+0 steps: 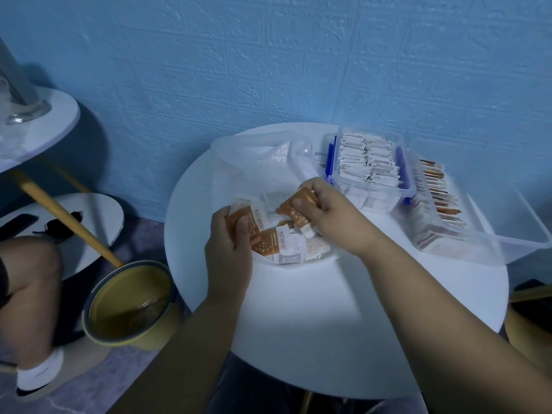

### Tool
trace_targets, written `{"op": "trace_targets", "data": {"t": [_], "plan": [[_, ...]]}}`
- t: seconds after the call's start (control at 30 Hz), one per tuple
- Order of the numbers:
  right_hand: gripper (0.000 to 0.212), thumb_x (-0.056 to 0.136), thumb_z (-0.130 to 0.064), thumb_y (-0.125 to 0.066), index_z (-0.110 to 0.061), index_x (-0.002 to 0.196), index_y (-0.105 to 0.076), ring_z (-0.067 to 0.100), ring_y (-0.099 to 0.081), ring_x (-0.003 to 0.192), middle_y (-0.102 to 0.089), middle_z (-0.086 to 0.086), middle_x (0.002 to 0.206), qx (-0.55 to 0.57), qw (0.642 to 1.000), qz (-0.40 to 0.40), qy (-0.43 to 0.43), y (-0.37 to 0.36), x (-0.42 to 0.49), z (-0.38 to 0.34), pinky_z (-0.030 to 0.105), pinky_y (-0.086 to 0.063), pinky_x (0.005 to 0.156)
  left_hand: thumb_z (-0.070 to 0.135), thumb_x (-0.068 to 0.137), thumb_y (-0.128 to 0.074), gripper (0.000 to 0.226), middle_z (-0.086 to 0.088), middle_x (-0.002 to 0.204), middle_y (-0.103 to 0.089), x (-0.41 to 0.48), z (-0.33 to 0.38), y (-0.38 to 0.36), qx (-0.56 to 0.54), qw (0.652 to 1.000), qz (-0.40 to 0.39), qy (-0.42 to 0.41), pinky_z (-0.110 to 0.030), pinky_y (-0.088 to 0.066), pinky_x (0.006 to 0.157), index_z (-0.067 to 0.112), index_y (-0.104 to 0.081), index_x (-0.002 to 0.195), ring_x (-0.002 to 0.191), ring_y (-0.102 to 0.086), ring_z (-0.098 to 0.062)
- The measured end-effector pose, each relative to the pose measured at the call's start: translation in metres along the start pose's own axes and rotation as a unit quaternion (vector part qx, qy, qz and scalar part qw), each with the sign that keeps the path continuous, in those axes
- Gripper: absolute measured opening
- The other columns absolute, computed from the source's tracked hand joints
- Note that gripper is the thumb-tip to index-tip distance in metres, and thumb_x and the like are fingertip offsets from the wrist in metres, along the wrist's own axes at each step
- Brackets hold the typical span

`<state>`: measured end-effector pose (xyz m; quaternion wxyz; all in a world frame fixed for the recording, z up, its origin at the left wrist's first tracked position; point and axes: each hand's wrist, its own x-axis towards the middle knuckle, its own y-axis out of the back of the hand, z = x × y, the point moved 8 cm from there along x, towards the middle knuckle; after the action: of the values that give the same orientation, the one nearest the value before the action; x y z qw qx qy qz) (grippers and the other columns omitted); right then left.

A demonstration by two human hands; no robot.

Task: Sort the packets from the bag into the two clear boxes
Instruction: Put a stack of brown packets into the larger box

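A clear plastic bag (263,162) lies open on the round white table (328,324), with several orange and white packets (286,243) spilling from its mouth. My left hand (228,246) grips an orange packet (251,222) at the pile's left side. My right hand (331,213) pinches another orange packet (298,204) just above the pile. Behind my right hand stands a clear box with blue latches (373,168), packed with white packets. To its right a second clear box (478,216) holds a row of orange packets.
A yellow bin (131,303) stands on the floor left of the table, with a wooden leg (68,219) slanting over it. Another person's knee and shoe (33,294) are at the far left. Two smaller white tables (44,121) are behind them. The blue wall is close behind.
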<state>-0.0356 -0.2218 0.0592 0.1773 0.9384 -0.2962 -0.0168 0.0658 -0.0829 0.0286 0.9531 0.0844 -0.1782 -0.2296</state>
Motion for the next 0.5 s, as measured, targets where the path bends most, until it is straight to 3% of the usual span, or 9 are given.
{"op": "trace_targets", "data": {"t": [0.07,0.17,0.23,0.3,0.4,0.5], "plan": [[0.008,0.091,-0.013,-0.056,-0.019,0.087,-0.052,-0.002,-0.057,0.062,-0.063,-0.009,0.074,0.011,1.000,0.018,0.001,-0.007,-0.001,-0.004,0.011,-0.041,0.058,0.025,0.097,-0.042,0.015,0.026,0.094,-0.059,-0.003,0.002,-0.004,-0.023,0.999,-0.021,-0.011,-0.034,-0.057,0.075,0.022,-0.047,0.111,0.094,-0.063,-0.006],[0.017,0.083,-0.006,-0.064,-0.018,0.075,-0.056,0.008,-0.051,0.067,-0.054,0.005,0.072,0.054,0.998,0.035,0.009,-0.026,-0.002,-0.002,0.017,-0.042,0.063,0.034,0.092,-0.038,0.013,0.032,0.094,-0.061,-0.008,0.004,-0.011,-0.031,0.997,-0.065,-0.031,-0.038,-0.057,0.072,0.037,-0.047,0.102,0.085,-0.064,-0.001],[0.021,0.081,-0.003,-0.066,-0.017,0.071,-0.055,0.003,-0.045,0.056,-0.046,-0.005,0.059,0.092,0.994,0.051,-0.008,-0.032,-0.002,0.005,0.012,-0.038,0.055,0.038,0.092,-0.044,0.012,0.029,0.091,-0.064,-0.009,0.004,-0.014,-0.038,0.995,-0.093,-0.019,-0.029,-0.056,0.072,0.036,-0.049,0.102,0.083,-0.065,0.000],[0.019,0.081,-0.005,-0.068,-0.017,0.073,-0.055,0.000,-0.039,0.050,-0.037,-0.011,0.054,0.094,0.993,0.064,-0.020,-0.033,-0.001,0.009,0.011,-0.034,0.050,0.027,0.090,-0.058,0.017,0.025,0.078,-0.064,-0.008,0.005,-0.012,-0.038,0.995,-0.092,-0.014,-0.010,-0.048,0.067,0.028,-0.052,0.106,0.076,-0.062,0.009],[0.015,0.086,-0.019,-0.063,-0.021,0.075,-0.053,0.005,-0.043,0.059,-0.047,-0.003,0.065,-0.008,0.993,0.116,-0.007,-0.023,-0.001,0.010,0.019,-0.037,0.058,0.016,0.087,-0.062,0.021,0.023,0.085,-0.060,-0.006,0.007,-0.006,-0.017,0.998,-0.061,-0.014,-0.001,-0.040,0.061,0.022,-0.051,0.104,0.073,-0.058,0.015],[0.014,0.087,-0.032,-0.061,-0.018,0.085,-0.062,0.009,-0.050,0.077,-0.055,-0.006,0.081,-0.220,0.969,0.110,0.020,-0.017,-0.005,0.009,0.022,-0.038,0.070,0.020,0.090,-0.058,0.025,0.008,0.100,-0.059,-0.003,0.003,0.006,-0.010,1.000,0.009,-0.006,0.002,-0.041,0.065,0.013,-0.051,0.112,0.084,-0.059,0.001]]}}
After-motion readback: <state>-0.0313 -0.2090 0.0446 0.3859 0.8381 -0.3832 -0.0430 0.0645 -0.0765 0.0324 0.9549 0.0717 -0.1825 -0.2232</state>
